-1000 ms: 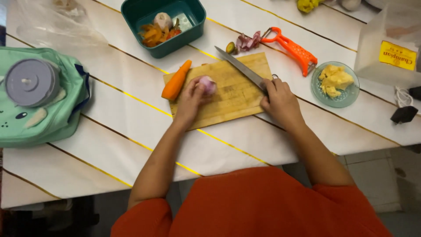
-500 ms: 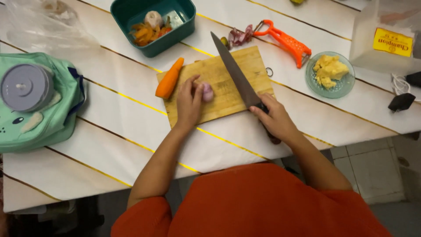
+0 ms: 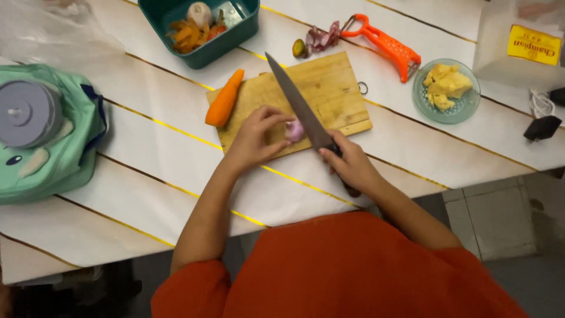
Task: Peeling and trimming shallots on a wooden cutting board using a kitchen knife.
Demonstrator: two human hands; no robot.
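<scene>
Left hand curled, fingertips pressed down; right hand fisted in grip; both forearms extended forward.

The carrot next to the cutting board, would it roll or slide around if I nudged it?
The carrot looks round and tapered, so a sideways nudge would probably roll it in a curve toward its thin tip. It leans against the cutting board edge, which likely stops it on that side. Looks stiff and peeled, so possibly slippery in a grip.
</scene>
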